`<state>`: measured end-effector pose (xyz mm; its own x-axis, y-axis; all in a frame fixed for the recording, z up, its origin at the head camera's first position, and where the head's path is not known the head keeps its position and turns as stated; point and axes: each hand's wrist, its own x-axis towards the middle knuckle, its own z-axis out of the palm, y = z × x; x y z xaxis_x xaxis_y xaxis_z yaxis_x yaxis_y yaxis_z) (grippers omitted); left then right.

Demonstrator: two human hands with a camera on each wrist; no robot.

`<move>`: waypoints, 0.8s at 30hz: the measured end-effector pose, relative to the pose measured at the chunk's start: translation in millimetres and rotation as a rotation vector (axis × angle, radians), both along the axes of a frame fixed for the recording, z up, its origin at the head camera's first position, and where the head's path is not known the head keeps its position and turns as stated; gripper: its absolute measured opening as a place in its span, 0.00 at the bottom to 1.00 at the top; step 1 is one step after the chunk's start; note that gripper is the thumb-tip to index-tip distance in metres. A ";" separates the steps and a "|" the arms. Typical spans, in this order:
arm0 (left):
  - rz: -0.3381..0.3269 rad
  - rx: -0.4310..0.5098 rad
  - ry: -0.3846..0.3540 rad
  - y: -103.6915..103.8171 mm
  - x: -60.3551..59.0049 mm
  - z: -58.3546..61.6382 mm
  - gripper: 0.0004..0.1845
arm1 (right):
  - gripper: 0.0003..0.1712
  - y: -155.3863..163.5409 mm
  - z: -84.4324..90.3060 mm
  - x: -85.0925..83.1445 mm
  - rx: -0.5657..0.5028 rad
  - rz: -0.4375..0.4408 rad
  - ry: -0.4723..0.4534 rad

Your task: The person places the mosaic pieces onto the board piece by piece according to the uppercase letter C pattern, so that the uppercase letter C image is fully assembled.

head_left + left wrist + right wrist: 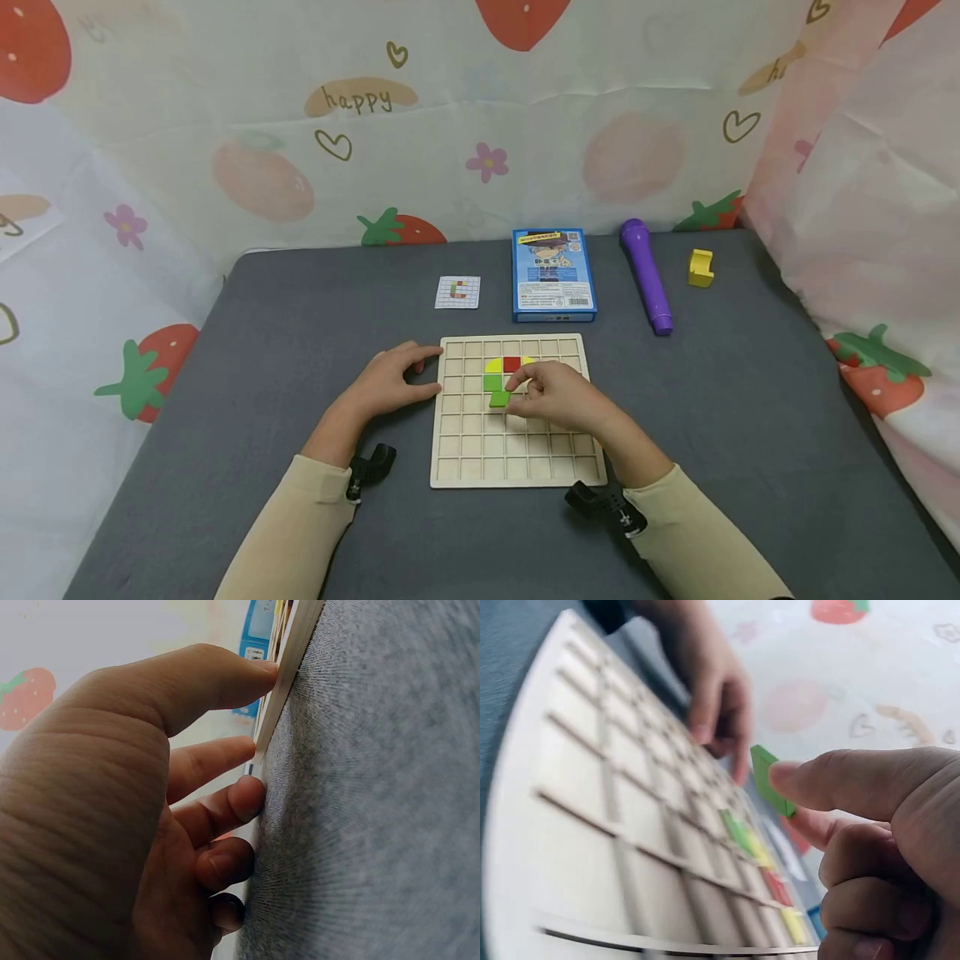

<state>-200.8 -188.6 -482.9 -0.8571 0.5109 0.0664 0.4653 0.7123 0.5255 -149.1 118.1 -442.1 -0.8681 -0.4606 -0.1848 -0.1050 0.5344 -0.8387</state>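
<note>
The right hand (551,393) pinches a small green tile (499,399) between thumb and forefinger, holding it tilted just above the wooden grid board (480,462), near the middle of its far half. The tile looks light, stiff and smooth-edged; it is probably best taken by its thin sides, since a flat face would likely slip. The left hand (390,379) rests with its fingers loosely spread, fingertips against the board's left edge. Yellow, red and green pieces (504,367) already sit in the squares. The bench (750,433) is covered in coarse grey cloth.
</note>
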 end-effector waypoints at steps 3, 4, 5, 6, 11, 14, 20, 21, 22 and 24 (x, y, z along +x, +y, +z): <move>0.001 -0.001 -0.004 0.0 -0.3 -0.9 0.29 | 0.14 -9.1 -10.0 0.6 0.095 0.000 0.053; 0.002 -0.001 -0.007 0.2 -0.2 -0.8 0.29 | 0.14 -11.5 -12.8 0.7 0.126 0.001 0.074; 0.002 -0.002 -0.009 0.3 -0.3 -1.2 0.29 | 0.14 -13.5 -14.9 0.9 0.153 -0.002 0.091; 0.003 -0.003 -0.010 0.4 -0.3 -1.3 0.29 | 0.14 -15.0 -16.5 1.3 0.179 -0.005 0.110; 0.004 -0.005 -0.013 0.7 -0.3 -0.8 0.29 | 0.14 -18.8 -16.9 3.3 0.232 -0.026 0.168; 0.005 -0.007 -0.012 0.7 0.1 0.5 0.29 | 0.13 -19.0 -15.7 4.3 0.234 -0.031 0.184; 0.000 0.008 -0.001 0.1 0.3 1.0 0.29 | 0.06 -23.2 -18.8 7.4 0.255 -0.084 0.257; -0.002 0.010 0.002 0.0 0.3 0.8 0.29 | 0.06 -24.2 -19.5 7.9 0.263 -0.098 0.269; -0.003 0.010 0.004 -0.1 0.1 0.6 0.29 | 0.05 -24.9 -20.3 8.3 0.270 -0.111 0.278; -0.001 0.007 0.003 0.2 -0.3 0.2 0.29 | 0.04 -25.7 -21.0 8.7 0.279 -0.128 0.289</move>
<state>-201.1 -188.4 -482.7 -0.8562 0.5115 0.0724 0.4677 0.7080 0.5291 -140.4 92.3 -463.1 -0.9494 -0.3129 -0.0275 -0.2331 0.7606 -0.6059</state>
